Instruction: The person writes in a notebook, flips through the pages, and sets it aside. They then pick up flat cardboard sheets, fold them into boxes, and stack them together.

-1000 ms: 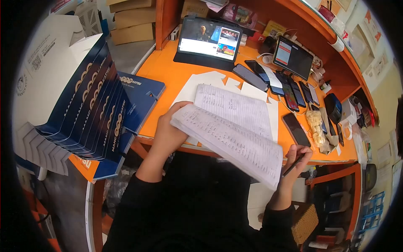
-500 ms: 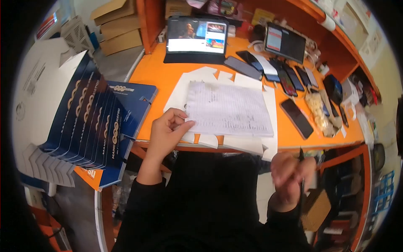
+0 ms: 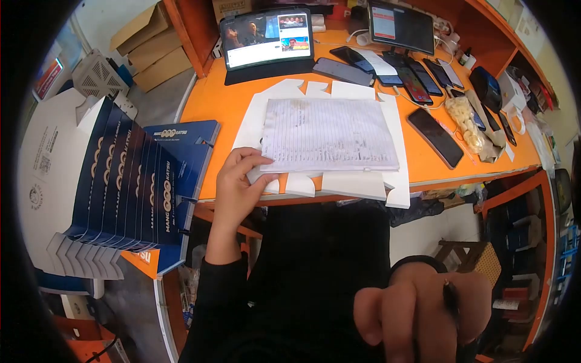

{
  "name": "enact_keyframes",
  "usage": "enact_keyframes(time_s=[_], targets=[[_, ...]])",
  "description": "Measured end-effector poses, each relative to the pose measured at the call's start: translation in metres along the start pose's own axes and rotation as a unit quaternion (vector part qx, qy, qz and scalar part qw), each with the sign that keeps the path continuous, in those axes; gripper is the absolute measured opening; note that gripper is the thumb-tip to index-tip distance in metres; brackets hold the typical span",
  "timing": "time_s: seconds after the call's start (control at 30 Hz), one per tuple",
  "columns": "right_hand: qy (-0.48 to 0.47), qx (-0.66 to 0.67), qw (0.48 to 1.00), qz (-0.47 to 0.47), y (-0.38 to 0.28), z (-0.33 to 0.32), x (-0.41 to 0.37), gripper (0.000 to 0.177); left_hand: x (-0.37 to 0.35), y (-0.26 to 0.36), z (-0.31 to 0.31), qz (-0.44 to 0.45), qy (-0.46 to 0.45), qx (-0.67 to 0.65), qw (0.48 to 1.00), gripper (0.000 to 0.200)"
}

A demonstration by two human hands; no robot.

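A ruled notebook (image 3: 330,134) with handwriting lies on white cut cardboard sheets (image 3: 396,187) at the desk's front edge. My left hand (image 3: 241,181) pinches the notebook's lower left corner between thumb and fingers. Close to the camera, at the lower right, my right hand (image 3: 423,305) is raised off the desk with its fingers curled. A thin dark pen (image 3: 449,296) shows between its fingers, seen nearly end-on.
Folded blue boxes (image 3: 130,181) stand at the left. A tablet (image 3: 266,39) and a monitor (image 3: 401,27) are at the back of the orange desk (image 3: 209,109). Several phones, one a black phone (image 3: 436,138), lie at the right. A stool (image 3: 484,263) stands below.
My right hand has come nearer the camera, lower in view, with the pen. The view has shifted slightly. My left hand keeps its grip on the notebook's corner.
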State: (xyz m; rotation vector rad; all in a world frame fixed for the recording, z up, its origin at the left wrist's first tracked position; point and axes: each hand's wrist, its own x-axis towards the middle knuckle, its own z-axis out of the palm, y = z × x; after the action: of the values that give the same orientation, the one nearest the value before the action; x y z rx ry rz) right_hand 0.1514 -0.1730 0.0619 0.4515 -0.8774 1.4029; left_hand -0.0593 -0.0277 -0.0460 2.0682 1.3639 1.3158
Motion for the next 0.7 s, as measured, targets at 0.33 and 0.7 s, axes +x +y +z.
enact_keyframes(time_s=[0.33,0.7], targets=[[0.013,-0.039,0.996,0.083,-0.015,0.005,0.007,0.026,0.0,0.001,0.001,0.003,-0.001,-0.005,1.0,0.025],[-0.045,-0.568,0.82,0.049,-0.032,-0.069,0.02,0.032,-0.001,-0.006,0.002,0.018,0.024,-0.01,0.999,0.012]])
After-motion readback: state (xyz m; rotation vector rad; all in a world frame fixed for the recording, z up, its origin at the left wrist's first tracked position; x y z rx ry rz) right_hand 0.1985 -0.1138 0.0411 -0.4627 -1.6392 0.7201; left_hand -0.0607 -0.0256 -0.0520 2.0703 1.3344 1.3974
